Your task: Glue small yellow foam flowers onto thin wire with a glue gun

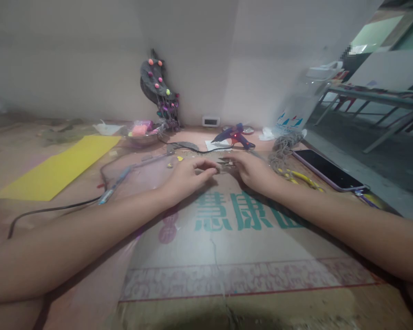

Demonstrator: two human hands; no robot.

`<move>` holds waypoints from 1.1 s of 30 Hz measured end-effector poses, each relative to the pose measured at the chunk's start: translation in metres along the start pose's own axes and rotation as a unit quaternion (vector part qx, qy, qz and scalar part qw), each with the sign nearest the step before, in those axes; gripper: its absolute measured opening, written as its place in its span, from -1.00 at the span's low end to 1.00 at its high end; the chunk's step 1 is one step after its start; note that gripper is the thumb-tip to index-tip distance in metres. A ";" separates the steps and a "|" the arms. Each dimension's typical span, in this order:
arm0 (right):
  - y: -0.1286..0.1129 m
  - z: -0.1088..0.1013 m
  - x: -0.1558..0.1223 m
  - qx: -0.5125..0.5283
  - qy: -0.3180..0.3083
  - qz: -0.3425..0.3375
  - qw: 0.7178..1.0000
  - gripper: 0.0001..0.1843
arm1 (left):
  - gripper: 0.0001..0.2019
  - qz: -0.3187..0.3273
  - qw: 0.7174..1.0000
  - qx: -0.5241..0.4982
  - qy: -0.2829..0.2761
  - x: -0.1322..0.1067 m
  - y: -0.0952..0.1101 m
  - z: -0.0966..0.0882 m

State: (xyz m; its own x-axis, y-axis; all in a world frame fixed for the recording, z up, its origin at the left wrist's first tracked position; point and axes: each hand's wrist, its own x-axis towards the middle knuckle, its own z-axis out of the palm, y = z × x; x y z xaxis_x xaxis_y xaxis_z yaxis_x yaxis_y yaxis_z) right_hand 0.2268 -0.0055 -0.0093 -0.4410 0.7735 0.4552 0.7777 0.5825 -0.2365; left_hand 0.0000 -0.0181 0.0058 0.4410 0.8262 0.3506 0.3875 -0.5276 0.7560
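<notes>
Near the middle of the table, my left hand has its thumb and index finger curled together at the tips. If anything sits between them, it is too small to name. Facing it a short gap away, my right hand is closed with the fingers pointing left. A small, dark, thin piece shows at its fingertips, blurred. Behind both hands, a blue glue gun with a lit red light rests near a white paper piece. Small yellow scraps lie beside my left hand.
Yellow paper, a pen and a black cable lie left. Right are grey yarn, a yellow-handled tool, a phone and a clear bottle. A crescent ornament leans against the wall.
</notes>
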 end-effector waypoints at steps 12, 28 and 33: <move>0.000 -0.005 0.004 0.093 0.090 0.024 0.991 -0.63 | -0.86 0.009 1.000 0.023 0.015 0.000 0.002 0.000; -0.020 -0.016 -0.009 0.167 0.136 0.009 0.977 -0.79 | -0.85 -0.006 1.000 0.005 -0.003 0.000 0.001 0.001; -0.016 -0.010 -0.007 0.095 0.116 -0.042 0.988 -0.76 | -0.85 0.001 1.000 0.002 -0.005 0.000 0.000 0.002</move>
State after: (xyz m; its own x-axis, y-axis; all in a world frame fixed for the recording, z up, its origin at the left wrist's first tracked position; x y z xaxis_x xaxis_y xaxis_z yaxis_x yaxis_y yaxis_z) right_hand 0.2219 -0.0225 0.0004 -0.3688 0.6553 0.6592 0.6354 0.6954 -0.3358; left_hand 0.0013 -0.0188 0.0048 0.4496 0.8229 0.3474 0.3897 -0.5306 0.7527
